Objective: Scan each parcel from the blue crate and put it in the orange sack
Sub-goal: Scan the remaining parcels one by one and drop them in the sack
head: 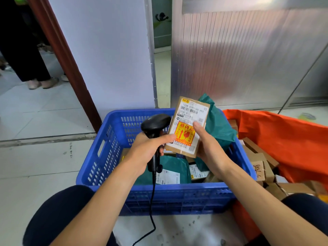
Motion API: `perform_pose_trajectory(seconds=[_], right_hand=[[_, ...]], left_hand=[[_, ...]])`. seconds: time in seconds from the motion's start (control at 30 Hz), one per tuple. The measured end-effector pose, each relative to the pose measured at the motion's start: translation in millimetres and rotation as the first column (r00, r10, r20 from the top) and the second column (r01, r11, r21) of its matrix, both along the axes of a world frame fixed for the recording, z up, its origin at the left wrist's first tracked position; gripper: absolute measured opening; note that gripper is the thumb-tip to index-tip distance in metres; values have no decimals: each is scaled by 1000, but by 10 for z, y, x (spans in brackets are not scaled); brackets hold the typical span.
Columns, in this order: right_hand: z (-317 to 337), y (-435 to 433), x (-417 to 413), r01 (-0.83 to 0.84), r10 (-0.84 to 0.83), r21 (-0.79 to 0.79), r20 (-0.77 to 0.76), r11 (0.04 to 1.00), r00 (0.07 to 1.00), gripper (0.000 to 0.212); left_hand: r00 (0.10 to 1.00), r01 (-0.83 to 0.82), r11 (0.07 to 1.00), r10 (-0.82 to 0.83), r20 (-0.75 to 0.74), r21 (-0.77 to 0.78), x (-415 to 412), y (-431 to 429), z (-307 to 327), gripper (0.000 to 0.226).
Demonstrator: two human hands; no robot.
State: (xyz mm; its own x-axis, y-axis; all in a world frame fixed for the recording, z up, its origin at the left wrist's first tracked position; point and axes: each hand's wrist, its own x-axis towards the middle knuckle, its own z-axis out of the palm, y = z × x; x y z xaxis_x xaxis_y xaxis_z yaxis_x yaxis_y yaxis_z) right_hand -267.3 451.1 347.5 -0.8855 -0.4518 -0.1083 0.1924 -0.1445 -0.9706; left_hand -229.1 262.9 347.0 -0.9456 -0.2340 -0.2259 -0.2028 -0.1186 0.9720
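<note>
Head camera, looking down over the person's knees. Far left, past a brown door frame (pixel 65 61), somebody else's dark trouser legs (pixel 24 55) stand on the pale tiled floor (pixel 44 157).

The blue crate (pixel 177 188) sits on the floor right in front of the person. Over its left half the left hand (pixel 147 151) is wrapped round the handle of a black scanner (pixel 155 124). The scanner's head points toward the right, and its cable (pixel 152 201) hangs down over the crate's near wall. That hand's thumb reaches across and touches the lower left edge of the parcel (pixel 186 114).

The parcel is a flat brown cardboard box held up above the middle of the crate, tilted a little, with its white shipping label and a yellow-and-red sticker facing the camera. The right hand (pixel 209 146) grips it from the right side, the thumb (pixel 198 126) pressed on the sticker and the fingers hidden behind the box.

Down inside the crate lie teal mailer bags (pixel 175 164) with white labels. Another teal bag (pixel 218 125) sticks up behind the held parcel.

Just beside the crate, on the right, the orange sack (pixel 287 139) lies open with a jumble of cardboard boxes (pixel 259 157) in it. Behind it all runs a ribbed metal shutter (pixel 248 54).
</note>
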Motion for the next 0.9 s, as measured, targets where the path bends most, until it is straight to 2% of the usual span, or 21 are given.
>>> perform_pose_trajectory(seconds=[0.1,0.17,0.37,0.5,0.67,0.7,0.8,0.9], right_hand=[[-13,30,-18,42,-42,-13,4,999,999,48],[-12,58,-17,68,-67,9,-13,998,998,44],[4,134,-24,109,-94,123,-125,986,988,31],[-55,184,-97,212,-163,220,-223,952,961,44],[-181,291,-257,345,-217,397,-333,850,918,63],[-192,308,-274,357,-220,412,-343,838,913,65],[-224,337,-316,383,-223,436,-373,814,900,66],[-244,346,-337,403,-222,455,-400,794,889,67]], left_hand=[[997,75,997,-75,-7,-17,46,49,28,30],[997,82,997,-82,-8,-1,68,76,49,28],[999,-38,999,37,34,28,55,99,64,28],[1000,-3,996,3,2,88,75,78,100,31],[997,83,991,-82,-15,107,95,54,136,48],[995,101,989,-99,-19,109,99,54,143,46],[988,152,984,-149,-41,92,117,58,155,20],[980,192,979,-188,-61,68,147,73,168,14]])
